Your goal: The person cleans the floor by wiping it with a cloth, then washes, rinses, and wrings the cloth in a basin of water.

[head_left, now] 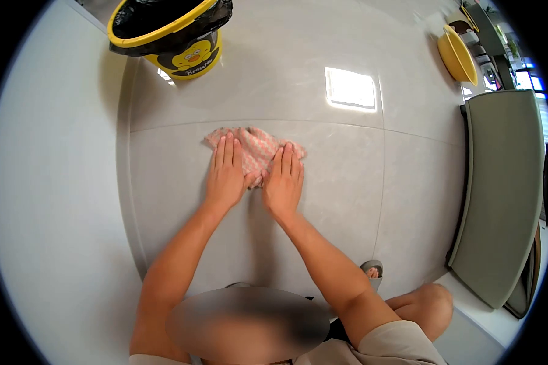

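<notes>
A pink-and-white checked cloth (259,146) lies crumpled on the grey tiled floor (329,201). My left hand (227,173) presses flat on the cloth's left part, fingers stretched out and pointing away from me. On the right part of it rests my right hand (284,182), likewise flat with straight fingers. The thumbs point toward each other at the cloth's near edge. Some of the cloth is hidden under both palms.
A yellow bin (192,59) with a black liner and a duck picture stands at the upper left, near the white wall (61,164). A grey-green padded seat (502,194) is at the right. Beyond it sits a yellow basin (456,56).
</notes>
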Demonstrator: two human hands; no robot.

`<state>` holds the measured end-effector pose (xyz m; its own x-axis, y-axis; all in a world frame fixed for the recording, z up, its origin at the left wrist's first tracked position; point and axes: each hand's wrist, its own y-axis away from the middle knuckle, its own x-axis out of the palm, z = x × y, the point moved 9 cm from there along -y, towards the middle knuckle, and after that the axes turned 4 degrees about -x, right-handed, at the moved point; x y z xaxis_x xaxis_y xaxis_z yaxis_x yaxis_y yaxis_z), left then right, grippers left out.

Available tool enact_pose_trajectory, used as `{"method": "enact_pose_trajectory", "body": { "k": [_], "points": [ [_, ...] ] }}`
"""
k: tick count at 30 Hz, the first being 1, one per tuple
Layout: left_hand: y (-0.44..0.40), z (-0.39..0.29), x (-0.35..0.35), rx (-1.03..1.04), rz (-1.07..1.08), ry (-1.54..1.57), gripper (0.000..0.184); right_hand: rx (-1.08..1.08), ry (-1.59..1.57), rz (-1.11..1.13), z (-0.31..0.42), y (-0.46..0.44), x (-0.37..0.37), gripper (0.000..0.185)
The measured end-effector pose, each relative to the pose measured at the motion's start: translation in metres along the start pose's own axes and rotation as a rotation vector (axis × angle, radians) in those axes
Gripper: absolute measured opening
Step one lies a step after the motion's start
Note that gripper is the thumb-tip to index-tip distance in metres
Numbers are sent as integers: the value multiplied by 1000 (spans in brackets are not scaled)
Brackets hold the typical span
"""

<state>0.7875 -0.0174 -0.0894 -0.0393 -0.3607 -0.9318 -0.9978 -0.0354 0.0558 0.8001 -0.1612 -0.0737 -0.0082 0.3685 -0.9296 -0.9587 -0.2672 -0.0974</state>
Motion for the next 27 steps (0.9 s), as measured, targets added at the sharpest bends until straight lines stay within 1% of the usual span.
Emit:
{"method": "enact_pose_trajectory", "body": {
  "k": [5, 8, 11, 14, 17, 20, 21, 23, 26, 27],
  "points": [
    [-58, -1, 0, 15, -69, 0, 97, -67, 21, -54, -19, -56, 3, 66],
    [-82, -2, -1, -19, -67, -55, 98, -142, 45, -12, -31, -85, 7, 67],
    [-76, 4, 3, -18, -65, -33, 97, -148, -1, 26, -32, -77, -8, 68],
    [-43, -8, 3, -34, -56, 34, 93, -168, 2, -87, -32, -36, -10, 70],
    [-6, -22, -21, -103, -75, 81, 89, -114, -51, -86, -29, -4, -10, 71],
    [2, -14, -27, -240, -67, 153, 87, 75, -101, 47, -25, 2, -21, 74],
    [3, -10, -25, -296, -57, 182, 86, 101, -117, 51, -25, 0, -21, 76],
    [-1, -7, -23, -300, -91, 212, 85, 153, -148, 59, -28, -14, -17, 81],
    [-18, 1, -26, -319, -149, 269, 86, 206, -153, -34, -31, -38, -4, 84],
    [-23, 4, -26, -329, -166, 292, 86, 237, -151, -18, -29, -43, -1, 84]
  ]
}}
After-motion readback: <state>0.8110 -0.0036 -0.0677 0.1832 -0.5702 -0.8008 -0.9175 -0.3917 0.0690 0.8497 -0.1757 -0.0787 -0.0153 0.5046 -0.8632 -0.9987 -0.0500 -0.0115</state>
